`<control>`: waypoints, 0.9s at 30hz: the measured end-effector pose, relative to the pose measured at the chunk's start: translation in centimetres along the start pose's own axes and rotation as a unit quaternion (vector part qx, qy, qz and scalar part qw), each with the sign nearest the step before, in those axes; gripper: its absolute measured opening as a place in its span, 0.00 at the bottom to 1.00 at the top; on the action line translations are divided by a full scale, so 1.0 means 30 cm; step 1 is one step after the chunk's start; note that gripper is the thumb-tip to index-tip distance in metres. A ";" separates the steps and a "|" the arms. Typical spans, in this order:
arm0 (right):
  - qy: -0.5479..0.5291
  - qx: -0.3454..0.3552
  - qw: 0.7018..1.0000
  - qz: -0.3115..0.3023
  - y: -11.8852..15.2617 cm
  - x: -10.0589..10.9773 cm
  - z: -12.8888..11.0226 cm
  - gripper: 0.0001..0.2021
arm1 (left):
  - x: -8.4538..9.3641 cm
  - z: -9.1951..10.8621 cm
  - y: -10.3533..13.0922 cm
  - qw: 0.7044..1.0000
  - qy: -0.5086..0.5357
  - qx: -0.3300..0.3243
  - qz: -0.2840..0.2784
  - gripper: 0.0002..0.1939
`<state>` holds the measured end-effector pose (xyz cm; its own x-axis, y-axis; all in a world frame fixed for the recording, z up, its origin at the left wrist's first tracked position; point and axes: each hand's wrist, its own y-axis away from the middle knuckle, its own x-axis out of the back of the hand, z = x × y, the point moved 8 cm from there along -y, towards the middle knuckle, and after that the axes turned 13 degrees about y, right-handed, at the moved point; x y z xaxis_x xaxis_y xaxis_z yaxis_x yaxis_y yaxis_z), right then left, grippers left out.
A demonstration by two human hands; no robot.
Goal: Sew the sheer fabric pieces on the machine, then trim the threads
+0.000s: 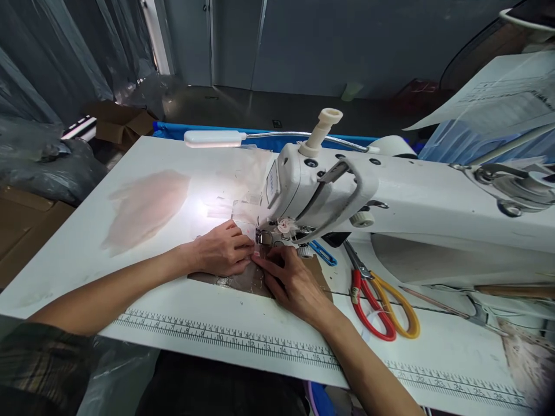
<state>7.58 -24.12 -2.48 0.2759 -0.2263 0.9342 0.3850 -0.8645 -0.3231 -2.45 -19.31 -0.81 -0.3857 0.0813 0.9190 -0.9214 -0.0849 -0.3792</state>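
A white sewing machine (286,185) stands on the white table, its needle and presser foot just beyond my fingertips. My left hand (223,248) rests palm down left of the presser foot, fingers curled together over a thin sheer piece of fabric (245,212). Just right of it, my right hand (292,277) has its fingertips on a small pale strip near the needle, index finger and thumb close to my left fingertips. What my left fingers press is too small to make out. Brown sheet material (247,281) lies under both hands.
Scissors with red and yellow handles (368,283) and a blue thread snipper (323,253) lie right of my hands. A sheer pinkish fabric piece (150,208) lies at left. A lamp (212,138) stands behind. A printed ruler (225,341) runs along the front edge.
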 end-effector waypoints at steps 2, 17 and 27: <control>0.002 -0.005 1.000 0.004 0.000 -0.002 0.000 0.18 | -0.002 -0.003 -0.002 1.000 -0.008 0.009 -0.006 0.13; -0.052 -0.156 0.986 0.030 0.003 0.018 0.101 0.17 | -0.040 -0.041 -0.023 0.992 -0.060 0.112 -0.004 0.19; -0.058 -0.208 0.975 0.045 0.006 0.022 0.140 0.10 | 0.198 -0.019 0.007 0.992 0.007 0.116 0.041 0.14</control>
<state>11.51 -22.53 -2.57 0.3993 -0.2776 0.8738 -0.0290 -0.9564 -0.2906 -4.97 -18.28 4.51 -0.4601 0.0775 0.8845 -0.8521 -0.3186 -0.4153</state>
